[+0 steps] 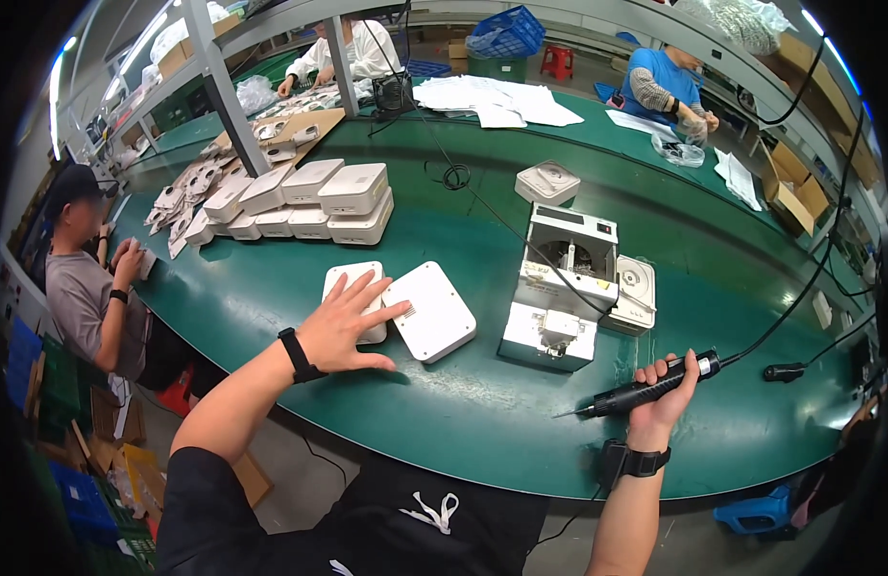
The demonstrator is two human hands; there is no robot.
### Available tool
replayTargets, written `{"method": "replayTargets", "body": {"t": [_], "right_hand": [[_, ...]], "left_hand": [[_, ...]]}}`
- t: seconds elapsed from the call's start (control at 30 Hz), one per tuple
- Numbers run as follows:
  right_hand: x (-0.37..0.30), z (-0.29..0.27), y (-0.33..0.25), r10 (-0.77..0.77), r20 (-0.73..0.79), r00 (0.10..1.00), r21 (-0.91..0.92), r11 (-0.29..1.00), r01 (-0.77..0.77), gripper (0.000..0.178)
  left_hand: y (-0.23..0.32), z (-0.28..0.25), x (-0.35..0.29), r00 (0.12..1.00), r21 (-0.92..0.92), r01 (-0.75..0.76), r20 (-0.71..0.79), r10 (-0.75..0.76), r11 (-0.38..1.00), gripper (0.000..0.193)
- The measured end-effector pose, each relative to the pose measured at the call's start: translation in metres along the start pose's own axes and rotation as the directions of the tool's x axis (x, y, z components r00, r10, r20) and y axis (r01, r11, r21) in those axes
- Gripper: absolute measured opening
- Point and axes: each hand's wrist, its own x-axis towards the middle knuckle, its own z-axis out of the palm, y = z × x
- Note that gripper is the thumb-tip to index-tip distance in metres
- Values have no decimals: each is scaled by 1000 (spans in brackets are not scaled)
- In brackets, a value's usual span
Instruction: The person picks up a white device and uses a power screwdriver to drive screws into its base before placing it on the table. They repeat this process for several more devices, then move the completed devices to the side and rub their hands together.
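Note:
My left hand (343, 324) is spread flat, its fingers over two white square plastic housings. One housing (352, 276) lies partly under the palm and fingers. The other housing (434, 312) sits to its right, touched near its left edge by a fingertip; small corner holes and a vent show on its face. My right hand (667, 394) grips a black electric screwdriver (645, 389), held over the table with its thin bit pointing left. Between the hands and farther back stands a metal machine, a screw feeder (562, 288) by its look, with an open top.
White housings (352, 192) are stacked at the back left, beside many loose parts (180, 197). Another white housing (636, 293) lies right of the machine, one (547, 180) behind it. Black cables (799, 298) hang down. A seated person (88, 269) works at left; two others sit across.

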Motion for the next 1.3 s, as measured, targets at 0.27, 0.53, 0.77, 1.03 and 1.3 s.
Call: {"method": "replayTargets", "body": {"t": [0.27, 0.53, 0.77, 1.03, 1.3], "right_hand": [[-9, 4, 3, -77, 30, 997, -3, 997, 77, 32], [-64, 12, -39, -380, 257, 889, -172, 887, 429, 32], [-80, 36, -27, -350, 473, 809, -385, 744, 547, 31], [-84, 86, -28, -207, 616, 760, -427, 723, 543, 28], [-72, 185, 0, -264, 648, 714, -356, 724, 591, 20]], "left_hand": [[35, 4, 18, 989, -32, 84, -122, -88, 996, 89], [53, -6, 7, 961, -265, -277, -78, 266, 924, 86], [101, -2, -1, 976, -453, -153, 67, 205, 878, 90], [94, 21, 39, 920, -580, -371, -122, 373, 725, 84], [92, 38, 58, 923, -692, -355, -154, 352, 628, 82]]}}
